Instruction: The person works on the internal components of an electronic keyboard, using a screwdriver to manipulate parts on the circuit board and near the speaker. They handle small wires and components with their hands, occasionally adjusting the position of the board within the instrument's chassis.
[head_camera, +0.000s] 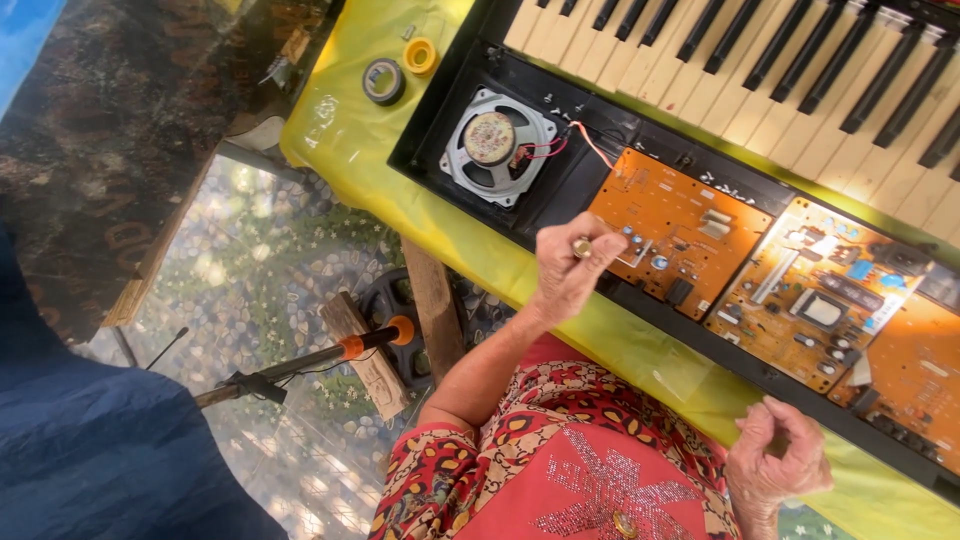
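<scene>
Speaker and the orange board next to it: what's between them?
In the head view, thin red and white wires run from the speaker across bare black casing to the orange board.

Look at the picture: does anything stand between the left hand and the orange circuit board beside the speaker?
Nothing visible does. The left hand hovers at the near edge of the orange board, with no tool, wire or cover between them. The speaker sits off to one side.

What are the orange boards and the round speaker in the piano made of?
The orange boards look like stiff circuit-board laminate: flat, matte, studded with small parts. The speaker seems to have a grey metal frame with cut-out holes and a papery, yellowed centre disc.
</scene>
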